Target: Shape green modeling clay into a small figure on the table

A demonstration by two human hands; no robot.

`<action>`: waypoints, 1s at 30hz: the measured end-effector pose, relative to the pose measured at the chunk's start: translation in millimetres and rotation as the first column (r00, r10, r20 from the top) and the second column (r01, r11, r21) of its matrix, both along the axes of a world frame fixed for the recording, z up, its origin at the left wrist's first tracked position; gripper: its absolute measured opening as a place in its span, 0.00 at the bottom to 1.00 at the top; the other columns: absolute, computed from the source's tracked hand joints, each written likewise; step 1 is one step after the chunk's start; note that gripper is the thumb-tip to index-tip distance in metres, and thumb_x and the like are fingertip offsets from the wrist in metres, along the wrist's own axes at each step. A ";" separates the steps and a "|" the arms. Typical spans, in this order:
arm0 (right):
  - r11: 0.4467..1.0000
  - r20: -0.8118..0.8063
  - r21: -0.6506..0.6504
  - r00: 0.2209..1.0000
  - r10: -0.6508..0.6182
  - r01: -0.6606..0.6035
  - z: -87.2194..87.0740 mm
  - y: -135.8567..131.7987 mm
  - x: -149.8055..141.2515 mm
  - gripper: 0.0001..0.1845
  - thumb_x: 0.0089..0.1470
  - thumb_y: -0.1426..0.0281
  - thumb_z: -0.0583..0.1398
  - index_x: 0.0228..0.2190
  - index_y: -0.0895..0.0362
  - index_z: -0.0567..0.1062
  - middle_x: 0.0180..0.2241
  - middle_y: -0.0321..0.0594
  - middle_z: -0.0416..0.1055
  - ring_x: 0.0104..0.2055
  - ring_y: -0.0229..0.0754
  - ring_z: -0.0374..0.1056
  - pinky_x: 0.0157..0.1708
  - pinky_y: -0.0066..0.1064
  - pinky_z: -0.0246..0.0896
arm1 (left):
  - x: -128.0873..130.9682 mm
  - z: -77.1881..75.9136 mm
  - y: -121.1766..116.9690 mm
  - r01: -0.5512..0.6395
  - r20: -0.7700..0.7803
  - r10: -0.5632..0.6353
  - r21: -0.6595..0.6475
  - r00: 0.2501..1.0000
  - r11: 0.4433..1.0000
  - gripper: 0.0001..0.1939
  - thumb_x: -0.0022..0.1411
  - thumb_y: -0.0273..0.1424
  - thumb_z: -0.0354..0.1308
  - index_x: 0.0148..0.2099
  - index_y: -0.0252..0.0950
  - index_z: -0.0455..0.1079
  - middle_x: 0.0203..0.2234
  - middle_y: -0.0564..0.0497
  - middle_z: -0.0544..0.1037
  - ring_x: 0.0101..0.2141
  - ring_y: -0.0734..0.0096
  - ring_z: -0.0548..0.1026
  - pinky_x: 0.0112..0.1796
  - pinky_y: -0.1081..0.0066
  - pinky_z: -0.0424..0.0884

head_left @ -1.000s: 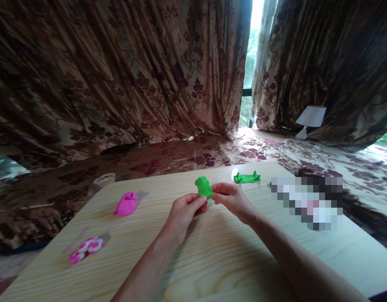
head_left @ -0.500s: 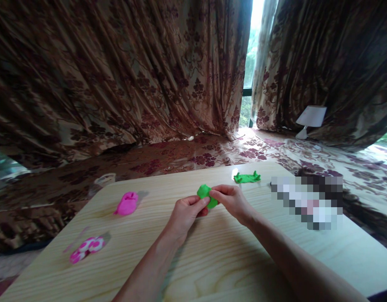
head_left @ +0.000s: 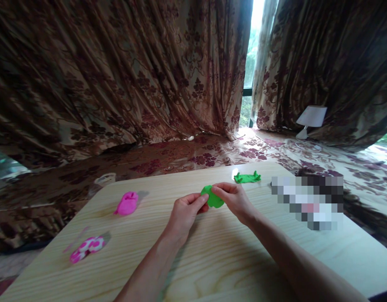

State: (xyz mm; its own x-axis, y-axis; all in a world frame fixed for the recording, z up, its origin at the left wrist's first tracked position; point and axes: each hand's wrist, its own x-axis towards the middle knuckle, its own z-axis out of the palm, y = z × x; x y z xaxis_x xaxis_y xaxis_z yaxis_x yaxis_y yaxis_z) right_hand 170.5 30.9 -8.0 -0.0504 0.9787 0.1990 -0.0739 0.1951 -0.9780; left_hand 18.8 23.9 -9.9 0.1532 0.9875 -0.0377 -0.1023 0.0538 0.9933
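Note:
A flattened piece of green modelling clay point(head_left: 215, 200) is held above the table by both hands. My left hand point(head_left: 187, 212) pinches its left edge, thumb on top. My right hand point(head_left: 234, 199) grips the upper right edge between thumb and fingers; some fingertips are hidden behind the clay. Beyond my right hand lies a green clay strip point(head_left: 247, 178) with small upright points at its ends. A pink clay shape point(head_left: 128, 203) with a hollow near its top rests to the left. Nearer me is a pink-and-white spotted piece point(head_left: 87, 249).
The pale wooden table point(head_left: 133, 268) carries these things. A pixelated, unreadable object point(head_left: 307, 203) lies at the right. A clear plastic bag point(head_left: 102, 181) sits by the far left corner. Behind are a patterned cloth surface, a white lamp point(head_left: 312, 116) and heavy curtains point(head_left: 118, 75).
The green clay in my hands has turned and now shows a broader, rounder face. My hands have shifted only slightly; the other pieces stay where they were.

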 end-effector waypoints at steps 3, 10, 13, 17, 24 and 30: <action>1.000 -0.018 0.003 1.000 -0.009 0.009 -1.4 0.4 -1.1 0.14 0.48 0.63 0.59 0.31 0.61 0.77 0.27 0.38 0.73 0.28 0.35 0.64 0.29 0.26 0.58 | -0.5 0.9 -0.4 0.023 -0.020 -0.023 0.000 1.000 1.000 0.16 0.50 0.40 0.60 0.31 0.31 0.75 0.20 0.50 0.73 0.24 0.75 0.69 0.32 0.73 0.66; 0.997 -0.022 -0.020 0.997 0.070 -0.070 -3.0 -1.3 -3.3 0.14 0.48 0.63 0.60 0.31 0.61 0.78 0.24 0.37 0.71 0.25 0.34 0.62 0.24 0.25 0.56 | 2.6 2.4 -1.8 0.026 -0.071 -0.019 0.089 0.997 0.996 0.17 0.50 0.38 0.60 0.41 0.34 0.75 0.28 0.48 0.77 0.29 0.72 0.72 0.33 0.73 0.67; 0.998 -0.043 -0.036 0.998 0.051 -0.053 -2.0 -1.6 -3.2 0.14 0.47 0.63 0.60 0.30 0.61 0.78 0.24 0.38 0.71 0.25 0.34 0.63 0.24 0.25 0.57 | 3.0 1.9 -1.5 -0.032 -0.116 0.049 0.142 0.992 0.989 0.16 0.51 0.38 0.60 0.38 0.34 0.76 0.26 0.48 0.77 0.29 0.72 0.72 0.32 0.75 0.67; 0.999 -0.034 -0.048 0.999 0.015 -0.017 -1.4 -2.4 -3.7 0.15 0.47 0.62 0.60 0.33 0.60 0.77 0.27 0.38 0.73 0.27 0.35 0.65 0.27 0.26 0.60 | 2.3 0.6 -0.5 -0.022 -0.160 0.047 0.157 0.986 0.987 0.15 0.52 0.39 0.59 0.38 0.34 0.77 0.26 0.49 0.78 0.29 0.71 0.72 0.31 0.74 0.67; 1.000 -0.010 -0.028 1.000 0.008 -0.008 -6.2 -1.4 -3.1 0.13 0.48 0.62 0.60 0.27 0.60 0.75 0.23 0.36 0.69 0.25 0.34 0.62 0.24 0.25 0.57 | 1.5 -2.4 -0.4 0.028 -0.199 0.007 0.171 0.980 0.985 0.15 0.52 0.38 0.58 0.38 0.35 0.77 0.25 0.48 0.77 0.29 0.68 0.72 0.32 0.72 0.67; 1.000 0.054 0.024 0.998 0.019 -0.020 -2.7 -1.3 -1.6 0.14 0.49 0.62 0.58 0.31 0.59 0.77 0.28 0.38 0.72 0.30 0.37 0.64 0.30 0.27 0.59 | 1.4 1.1 -0.3 0.011 -0.134 0.005 0.116 0.991 0.993 0.15 0.51 0.38 0.59 0.38 0.33 0.76 0.27 0.48 0.78 0.31 0.67 0.73 0.36 0.70 0.69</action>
